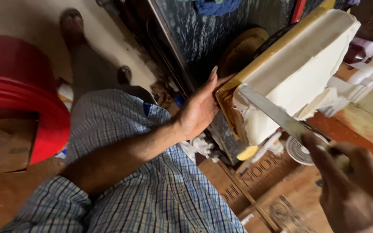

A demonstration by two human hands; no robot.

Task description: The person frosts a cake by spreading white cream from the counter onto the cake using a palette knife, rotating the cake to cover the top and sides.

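The right hand [352,181], low at 5 o'clock and blurred, is closed around the handle of a long flat knife [272,112], whose steel blade runs up toward 10 o'clock and lies against the near face of a big white block [298,69]. The block, soft-looking and ragged along its lower edge, sits on a yellow-brown board [226,92] that tilts up toward 1 o'clock. The left hand [199,110], at the centre of the view, is open with fingers stretched, its thumb and fingertips pressed on the board's near corner just beside the block; it grips nothing that can be seen. Its bare forearm runs back toward 7 o'clock across a blue checked shirt [152,185]. Below the block, near 4 o'clock, lie a small white fan [298,152] and a brown cardboard sheet [255,177]. A red round tub [22,95] stands at 9 o'clock, and a dark stone counter [203,30] reaches up to 12 o'clock
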